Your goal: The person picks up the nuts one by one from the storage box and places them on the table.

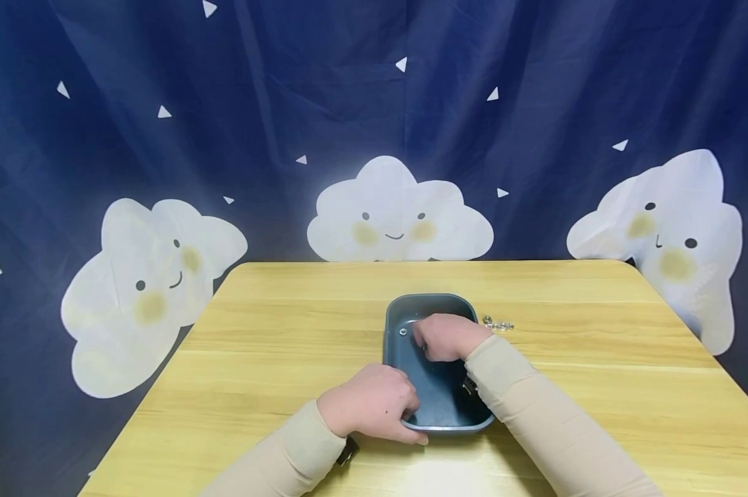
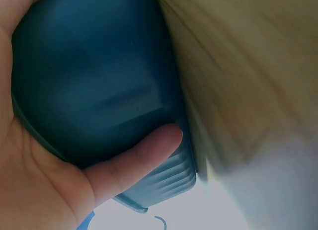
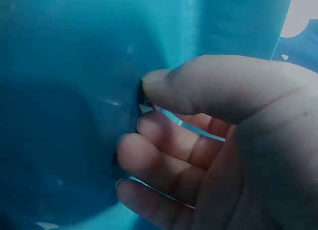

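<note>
A dark blue-grey plastic bin (image 1: 439,400) stands on the wooden table. My left hand (image 1: 377,404) grips its near left corner; the left wrist view shows the thumb (image 2: 144,158) lying along the outer wall. Inside the bin my right hand (image 1: 447,337) reaches down to the floor, fingers bent. Between thumb and forefinger it pinches a small shiny metal nut (image 3: 145,108), mostly hidden by the fingertips. Another metal nut (image 1: 403,332) lies on the bin's floor, left of the right hand.
Several small metal nuts (image 1: 503,326) lie on the table (image 1: 274,331) just right of the bin, near the right forearm. Behind the table hangs a dark blue curtain (image 1: 349,83) with white clouds and triangles.
</note>
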Demonstrator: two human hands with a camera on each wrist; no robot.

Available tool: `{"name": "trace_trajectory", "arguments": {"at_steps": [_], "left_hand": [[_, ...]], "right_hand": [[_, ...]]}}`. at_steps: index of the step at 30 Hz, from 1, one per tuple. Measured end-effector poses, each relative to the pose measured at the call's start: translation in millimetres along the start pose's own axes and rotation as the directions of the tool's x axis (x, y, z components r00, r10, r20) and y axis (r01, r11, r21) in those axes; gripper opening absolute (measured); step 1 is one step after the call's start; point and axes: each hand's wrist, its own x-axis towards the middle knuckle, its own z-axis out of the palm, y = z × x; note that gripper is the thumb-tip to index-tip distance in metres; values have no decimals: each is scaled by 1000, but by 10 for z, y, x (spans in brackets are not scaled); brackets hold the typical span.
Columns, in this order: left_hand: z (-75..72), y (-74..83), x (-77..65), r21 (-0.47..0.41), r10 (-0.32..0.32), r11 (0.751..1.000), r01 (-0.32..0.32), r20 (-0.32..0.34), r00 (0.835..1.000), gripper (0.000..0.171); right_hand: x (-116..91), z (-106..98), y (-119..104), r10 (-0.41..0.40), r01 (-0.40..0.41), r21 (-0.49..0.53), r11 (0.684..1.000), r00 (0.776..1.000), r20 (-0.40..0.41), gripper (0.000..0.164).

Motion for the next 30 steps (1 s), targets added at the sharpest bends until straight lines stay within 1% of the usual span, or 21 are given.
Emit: {"name": "trace_trajectory", "arguments": {"at_steps": [11, 15, 20, 25, 30], "left_hand": [[-17, -5, -1, 11, 0, 1000, 0, 5, 1000, 54], [-10, -6, 1, 13, -1, 1000, 1, 3, 1000, 53], [14, -6, -3, 18, 10, 1000, -9, -19, 1000, 53], [21, -6, -4, 12, 11, 1000, -11, -14, 1000, 54], [15, -5, 6, 22, 10, 1000, -9, -14, 1000, 54]], "right_hand": [[-12, -9, -9, 5, -5, -26, 1000, 1000, 26, 16], [-22, -16, -19, 14, -13, -34, 999, 999, 33, 18], [-39, -19, -21, 21, -21, -8, 1000, 999, 38, 15], [-57, -38, -7, 19, -20, 15, 1000, 999, 28, 10], [-73, -77, 10, 17, -17, 29, 999, 1000, 14, 10]]}}
